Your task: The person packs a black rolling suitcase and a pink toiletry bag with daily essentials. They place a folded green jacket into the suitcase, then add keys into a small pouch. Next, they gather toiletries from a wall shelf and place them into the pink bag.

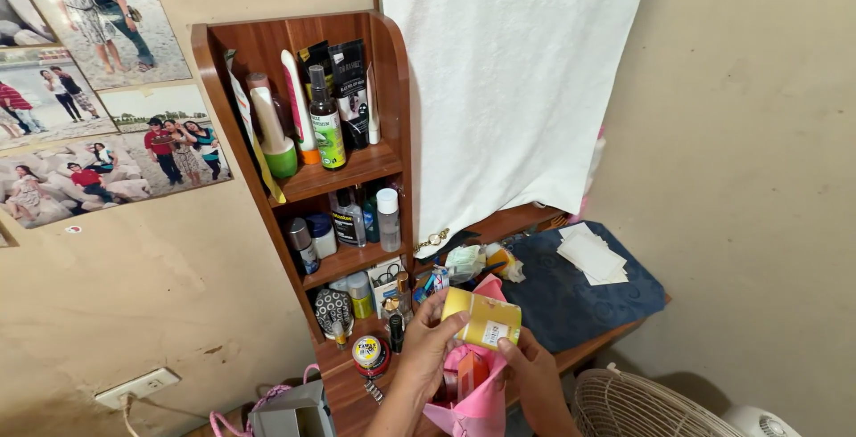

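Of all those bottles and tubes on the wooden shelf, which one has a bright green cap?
The pale tube standing cap-down on the top shelf, at the left. Its round cap is bright green; the spray bottle beside it only has a green label.

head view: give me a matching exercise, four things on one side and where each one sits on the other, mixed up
Things:
1. yellow jar
2. spray bottle
3. white towel
4. white papers

Places:
A. on the blue cloth
B. hanging on the wall above the desk
C. top shelf
D. between the left hand and right hand, over the pink bag

Pairs: 1-D, 2-C, 3-B, 4-A
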`<state>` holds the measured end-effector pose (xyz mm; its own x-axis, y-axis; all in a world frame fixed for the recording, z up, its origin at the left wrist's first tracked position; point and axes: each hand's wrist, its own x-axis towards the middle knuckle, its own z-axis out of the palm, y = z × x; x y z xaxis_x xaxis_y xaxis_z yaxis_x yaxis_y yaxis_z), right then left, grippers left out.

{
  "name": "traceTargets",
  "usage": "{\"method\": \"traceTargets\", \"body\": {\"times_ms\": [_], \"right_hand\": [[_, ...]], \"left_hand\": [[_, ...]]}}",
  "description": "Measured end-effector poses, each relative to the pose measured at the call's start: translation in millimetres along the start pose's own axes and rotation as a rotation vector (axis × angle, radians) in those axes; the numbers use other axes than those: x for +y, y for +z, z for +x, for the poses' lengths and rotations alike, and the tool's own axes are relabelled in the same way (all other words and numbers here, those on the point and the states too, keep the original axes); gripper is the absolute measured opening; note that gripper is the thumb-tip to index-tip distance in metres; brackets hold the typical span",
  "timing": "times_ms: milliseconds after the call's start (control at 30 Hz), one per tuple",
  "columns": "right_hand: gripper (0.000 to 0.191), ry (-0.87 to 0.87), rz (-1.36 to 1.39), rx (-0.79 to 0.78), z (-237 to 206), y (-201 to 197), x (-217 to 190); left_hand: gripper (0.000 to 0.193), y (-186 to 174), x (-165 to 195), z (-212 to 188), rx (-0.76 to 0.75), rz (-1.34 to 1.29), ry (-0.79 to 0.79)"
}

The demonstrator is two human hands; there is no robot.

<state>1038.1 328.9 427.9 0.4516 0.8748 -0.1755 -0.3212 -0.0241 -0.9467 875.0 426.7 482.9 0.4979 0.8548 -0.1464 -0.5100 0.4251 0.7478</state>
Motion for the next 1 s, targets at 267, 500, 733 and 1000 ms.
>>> {"method": "traceTargets", "body": {"times_ms": [267,500,733,1000], "right_hand": [[0.045,0.124,0.35,-0.043,19.3,-18.7,19.4],[0.056,0.136,0.256,-0.044,12.7,-13.6,22.0],[0.043,-0.003,-0.027,0.051,-0.3,-11.1,-6.1],[0.054,-0.001,-0.1,0.057,11.7,-8.3,-10.2]], "left_hand": [[0.061,20.0,18.3,-10.8,-0.027,0.472,0.145],[0.083,45.1,20.5,-28.4,-0.043,0.503,0.366],[0.092,36.4,58.1,-42.9,0.248,0.809,0.668],[0.088,11.1,15.3,-48.8,-0.037,1.047,0.408]]}}
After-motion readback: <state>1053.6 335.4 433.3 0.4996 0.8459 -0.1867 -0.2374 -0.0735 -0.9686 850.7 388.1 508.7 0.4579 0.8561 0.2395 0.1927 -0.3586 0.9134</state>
